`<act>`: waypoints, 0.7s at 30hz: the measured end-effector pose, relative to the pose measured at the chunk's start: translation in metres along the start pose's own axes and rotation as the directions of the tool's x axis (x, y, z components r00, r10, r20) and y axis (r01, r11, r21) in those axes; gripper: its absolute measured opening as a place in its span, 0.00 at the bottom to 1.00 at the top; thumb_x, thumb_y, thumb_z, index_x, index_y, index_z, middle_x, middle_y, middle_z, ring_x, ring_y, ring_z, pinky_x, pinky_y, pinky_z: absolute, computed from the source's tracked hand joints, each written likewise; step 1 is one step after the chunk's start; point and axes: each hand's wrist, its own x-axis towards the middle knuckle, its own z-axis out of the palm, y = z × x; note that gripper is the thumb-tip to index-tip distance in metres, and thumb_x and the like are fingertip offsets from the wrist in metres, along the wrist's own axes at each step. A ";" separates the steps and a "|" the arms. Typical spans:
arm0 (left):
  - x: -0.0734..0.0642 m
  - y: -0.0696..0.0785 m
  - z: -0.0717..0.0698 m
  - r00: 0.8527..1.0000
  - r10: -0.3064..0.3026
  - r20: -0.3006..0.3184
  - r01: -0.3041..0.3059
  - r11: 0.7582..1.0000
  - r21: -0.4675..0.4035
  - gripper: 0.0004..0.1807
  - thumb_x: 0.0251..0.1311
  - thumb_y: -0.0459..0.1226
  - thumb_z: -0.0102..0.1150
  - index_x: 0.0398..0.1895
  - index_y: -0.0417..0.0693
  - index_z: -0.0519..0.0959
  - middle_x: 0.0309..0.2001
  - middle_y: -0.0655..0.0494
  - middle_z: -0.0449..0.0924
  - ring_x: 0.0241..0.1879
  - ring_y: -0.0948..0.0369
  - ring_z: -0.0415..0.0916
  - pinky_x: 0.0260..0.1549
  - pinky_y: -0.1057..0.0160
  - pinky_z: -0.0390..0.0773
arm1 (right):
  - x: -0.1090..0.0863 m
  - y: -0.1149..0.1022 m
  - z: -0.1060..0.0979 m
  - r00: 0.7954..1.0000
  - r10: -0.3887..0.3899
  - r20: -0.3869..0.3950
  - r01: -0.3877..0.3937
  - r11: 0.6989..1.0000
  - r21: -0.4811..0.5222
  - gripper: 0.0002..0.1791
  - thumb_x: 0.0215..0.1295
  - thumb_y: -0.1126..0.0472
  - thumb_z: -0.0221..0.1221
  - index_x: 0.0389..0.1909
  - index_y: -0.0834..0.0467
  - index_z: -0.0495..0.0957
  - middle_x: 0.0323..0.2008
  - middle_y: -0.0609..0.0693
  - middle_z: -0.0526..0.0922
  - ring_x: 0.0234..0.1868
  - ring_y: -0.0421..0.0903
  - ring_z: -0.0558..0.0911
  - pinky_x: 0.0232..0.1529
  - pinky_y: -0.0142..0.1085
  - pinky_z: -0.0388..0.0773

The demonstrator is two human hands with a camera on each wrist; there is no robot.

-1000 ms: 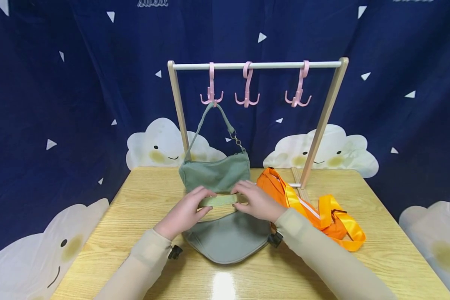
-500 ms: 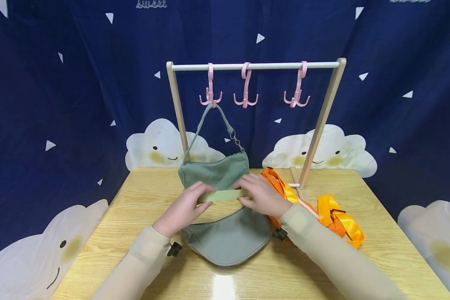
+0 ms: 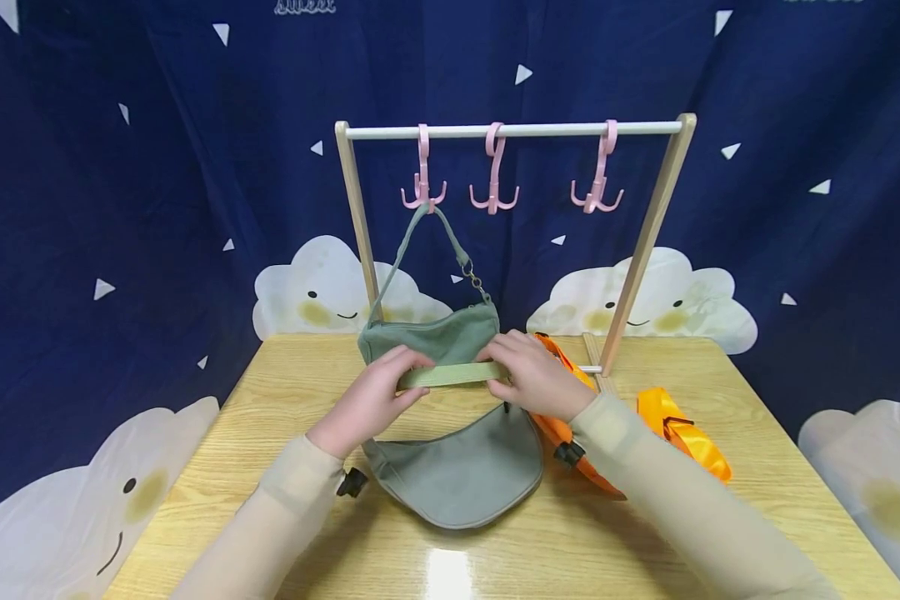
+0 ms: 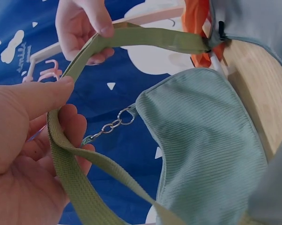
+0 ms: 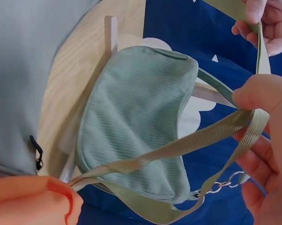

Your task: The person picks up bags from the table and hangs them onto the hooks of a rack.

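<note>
Both my hands hold up an olive-green webbing strap above a grey curved bag. My left hand pinches it at the left, thumb against fingers. At the right, my right hand pinches the same strap a short span away. In the left wrist view the strap runs from the grey bag through both hands and doubles back in a loop. Behind the hands, a green corded shoulder bag hangs by its strap from the leftmost pink hook. The hands cover its lower part.
A rack with wooden posts and a white rail stands at the back. Two more pink hooks, the middle hook and right hook, hang bare. An orange bag with straps lies right, partly behind my right arm, on the wooden table.
Both hands have lifted the strap a little higher, away from me. My right hand has shifted right, and more strap shows between the hands. The grey bag stays nearly in place.
</note>
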 end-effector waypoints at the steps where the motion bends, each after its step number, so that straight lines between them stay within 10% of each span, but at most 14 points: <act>1: 0.001 0.000 0.000 1.000 0.001 -0.001 -0.001 1.000 -0.002 0.15 0.64 0.31 0.69 0.53 0.45 0.82 0.51 0.53 0.82 0.48 0.59 0.79 0.48 0.57 0.81 | 0.001 0.000 -0.002 1.000 0.005 0.005 -0.005 1.000 0.003 0.11 0.64 0.59 0.66 0.47 0.51 0.81 0.41 0.43 0.81 0.40 0.44 0.72 0.43 0.38 0.69; 21: 0.016 0.005 -0.017 0.997 -0.054 -0.049 0.050 0.995 -0.084 0.17 0.64 0.32 0.69 0.56 0.45 0.82 0.51 0.52 0.83 0.42 0.59 0.74 0.43 0.58 0.77 | 0.019 0.002 -0.041 0.987 0.112 0.113 -0.130 0.978 0.166 0.12 0.67 0.63 0.64 0.50 0.55 0.79 0.43 0.47 0.81 0.38 0.47 0.78 0.43 0.39 0.78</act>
